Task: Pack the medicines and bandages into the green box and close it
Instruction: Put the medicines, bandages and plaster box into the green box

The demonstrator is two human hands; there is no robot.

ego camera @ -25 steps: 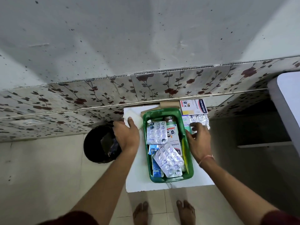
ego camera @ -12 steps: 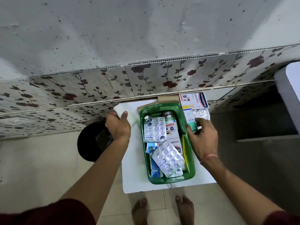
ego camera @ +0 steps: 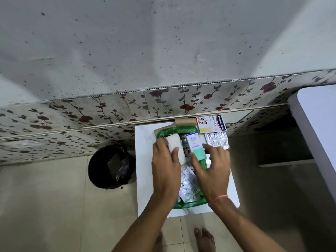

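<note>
Against a speckled grey wall with a band of rose-patterned tiles stands a small white tabletop [ego camera: 145, 160], set on a pale tiled floor [ego camera: 45, 206]. At nine o'clock from it sits a black bin [ego camera: 111, 167] on the floor; at three o'clock the edge of a white cabinet [ego camera: 316, 128] shows. Bare feet show at six o'clock.

On the tabletop the green box [ego camera: 181, 129] lies open, already holding blister strips [ego camera: 188, 184] of tablets toward six o'clock and a bottle mostly hidden under the hands. The left hand [ego camera: 164, 171] is closed around a white bandage roll [ego camera: 175, 147], held over the box's eleven o'clock corner. The right hand [ego camera: 211, 170] pinches a white and green medicine carton [ego camera: 195, 147] between thumb and fingers, above the box's one o'clock side; its small print is too blurred to read.

Beyond the box at one o'clock lies a plaster packet [ego camera: 211, 123] reading "Hansaplast" and "WASHPROOF". Just below it, at two o'clock from the box, lies a silver foil strip [ego camera: 217, 140]. Brown cardboard [ego camera: 184, 121] peeks out at twelve o'clock.
</note>
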